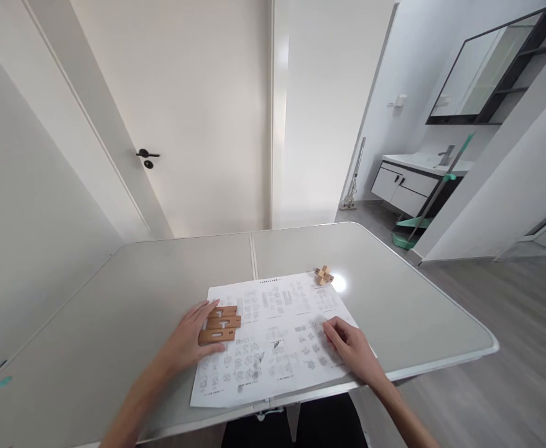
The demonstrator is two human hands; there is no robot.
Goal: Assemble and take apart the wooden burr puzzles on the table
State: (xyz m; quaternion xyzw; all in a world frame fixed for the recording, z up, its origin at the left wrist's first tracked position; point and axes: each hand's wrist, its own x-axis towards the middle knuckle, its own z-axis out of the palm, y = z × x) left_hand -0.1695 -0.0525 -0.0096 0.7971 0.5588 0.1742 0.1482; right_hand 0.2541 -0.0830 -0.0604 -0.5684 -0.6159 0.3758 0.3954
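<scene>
A large printed instruction sheet (277, 336) lies flat on the grey table (114, 298). Three notched wooden puzzle bars (220, 323) lie side by side on the sheet's left part. My left hand (189, 338) rests beside them, fingers stretched out and touching the bars' left ends. My right hand (351, 346) lies on the sheet's right edge with its fingers curled loosely against the paper, holding nothing. A small assembled wooden burr puzzle (323, 275) sits at the sheet's far right corner, apart from both hands.
The table's right edge (464, 323) and near edge are close. A white door with a black handle (147, 155) stands behind the table. To the right an open doorway shows a washbasin cabinet (408, 183) and a green mop (422, 218).
</scene>
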